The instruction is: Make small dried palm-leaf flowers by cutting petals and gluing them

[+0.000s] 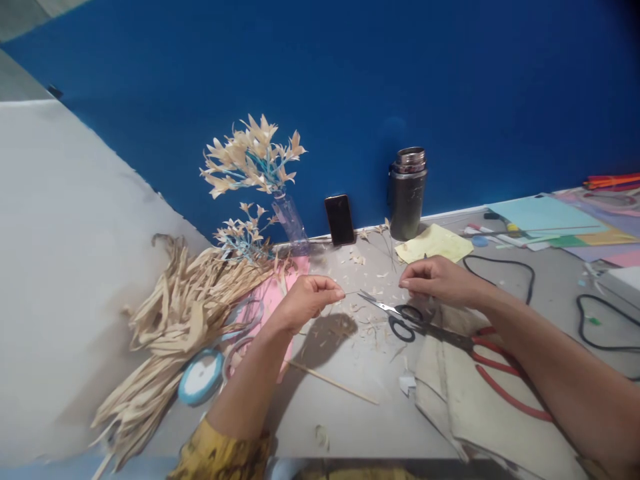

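Note:
My left hand (311,299) is pinched, with a thin strand (353,293) sticking out from its fingertips to the right. To the right, my right hand (439,281) is closed with thumb and fingers together; whatever it may hold is too small to make out. Between and just below the hands lie black-handled scissors (400,317), blades slightly apart and pointing left. Red-handled shears (500,363) rest partly under my right forearm on a folded pale cloth (480,393). Small pale scraps (370,327) are strewn over the tabletop around the scissors.
Dried husks (170,313) and a blue ribbon roll (201,377) lie left. Husk flowers (255,157) stand in a tilted plastic bottle (290,220). A phone (339,220) and flask (407,197) stand by the wall. A thin stick (333,382) lies in front; coloured sheets (547,215) are right.

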`<state>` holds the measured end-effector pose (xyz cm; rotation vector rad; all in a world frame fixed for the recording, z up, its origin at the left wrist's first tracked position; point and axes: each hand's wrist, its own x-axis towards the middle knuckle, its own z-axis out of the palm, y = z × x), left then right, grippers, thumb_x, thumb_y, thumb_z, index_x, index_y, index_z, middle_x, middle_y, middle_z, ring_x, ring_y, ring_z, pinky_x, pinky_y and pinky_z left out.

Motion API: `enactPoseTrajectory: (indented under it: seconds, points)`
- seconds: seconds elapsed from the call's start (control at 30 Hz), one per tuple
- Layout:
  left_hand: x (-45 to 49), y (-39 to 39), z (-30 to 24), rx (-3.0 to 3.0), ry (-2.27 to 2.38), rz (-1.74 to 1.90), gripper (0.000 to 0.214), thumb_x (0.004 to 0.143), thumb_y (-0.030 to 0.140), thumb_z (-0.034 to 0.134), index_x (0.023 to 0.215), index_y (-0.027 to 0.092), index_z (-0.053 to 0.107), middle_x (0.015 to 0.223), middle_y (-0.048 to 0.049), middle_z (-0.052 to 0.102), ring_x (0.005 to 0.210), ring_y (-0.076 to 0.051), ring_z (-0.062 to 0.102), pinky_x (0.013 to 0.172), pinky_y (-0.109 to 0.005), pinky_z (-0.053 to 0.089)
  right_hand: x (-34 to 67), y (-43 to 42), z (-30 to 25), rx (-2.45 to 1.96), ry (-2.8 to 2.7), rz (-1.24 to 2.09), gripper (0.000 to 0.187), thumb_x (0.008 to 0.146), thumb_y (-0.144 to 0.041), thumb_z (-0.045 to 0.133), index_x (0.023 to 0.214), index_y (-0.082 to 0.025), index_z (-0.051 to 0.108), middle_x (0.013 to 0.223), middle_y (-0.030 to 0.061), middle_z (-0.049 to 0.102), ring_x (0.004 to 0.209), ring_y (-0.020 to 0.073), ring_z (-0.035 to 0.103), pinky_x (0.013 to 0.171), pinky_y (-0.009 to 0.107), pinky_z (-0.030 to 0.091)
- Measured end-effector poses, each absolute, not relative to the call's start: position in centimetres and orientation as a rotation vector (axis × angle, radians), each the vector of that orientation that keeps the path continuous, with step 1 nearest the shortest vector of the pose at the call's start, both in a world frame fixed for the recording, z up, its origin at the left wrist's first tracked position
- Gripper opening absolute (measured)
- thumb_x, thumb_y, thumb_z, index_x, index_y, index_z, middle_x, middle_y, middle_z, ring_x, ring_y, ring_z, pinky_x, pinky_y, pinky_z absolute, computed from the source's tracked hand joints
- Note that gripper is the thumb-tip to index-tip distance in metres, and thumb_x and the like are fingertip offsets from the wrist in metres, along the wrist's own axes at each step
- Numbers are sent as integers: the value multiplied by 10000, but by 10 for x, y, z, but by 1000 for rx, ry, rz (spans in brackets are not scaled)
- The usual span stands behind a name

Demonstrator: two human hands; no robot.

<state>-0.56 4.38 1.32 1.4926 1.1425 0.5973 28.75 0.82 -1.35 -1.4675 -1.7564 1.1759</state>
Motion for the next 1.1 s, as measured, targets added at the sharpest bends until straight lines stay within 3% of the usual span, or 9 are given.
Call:
enactPoseTrajectory:
  seconds: [0.23, 0.47, 0.67, 0.9, 1.1]
  points:
    - [-8, 46, 16, 1317, 1096, 749, 407, 558, 458, 868, 675, 155, 623, 473, 92, 348, 405, -31, 255, 424, -199, 134, 287, 9, -14, -1595, -1937, 1019, 212, 832, -366, 626, 800, -178, 717, 735, 41, 713, 673, 182, 621, 607, 280, 440]
    - [-10, 49, 17, 1260, 1070, 780, 433, 539, 454, 892, 675, 149, 616, 478, 93, 351, 400, -20, 244, 415, -189, 120, 267, -1, -20, -1909, -2380, 508, 75, 777, -237, 658, 724, -205, 699, 777, 62, 727, 731, 223, 632, 551, 289, 286]
    - [-9, 48, 14, 1259, 1072, 757, 410, 553, 436, 886, 686, 145, 631, 471, 90, 361, 405, -21, 255, 420, -185, 131, 263, -1, -23, -1905, -2398, 594, 150, 806, -333, 698, 736, -201, 711, 797, 76, 726, 740, 230, 640, 559, 286, 289]
    - [-8, 48, 10, 1238, 1087, 827, 405, 564, 435, 879, 680, 150, 616, 476, 98, 345, 405, -22, 248, 425, -189, 140, 264, 1, -28, -1816, -2482, 490, 102, 757, -172, 607, 701, -200, 687, 729, 67, 700, 693, 216, 621, 546, 288, 256]
    - [-9, 52, 3, 1333, 1194, 1056, 317, 635, 415, 810, 709, 158, 639, 490, 94, 377, 421, -42, 252, 434, -208, 172, 264, 7, -35, -1780, -2256, 576, 110, 806, -232, 548, 749, -201, 636, 708, 45, 686, 636, 190, 581, 554, 281, 302]
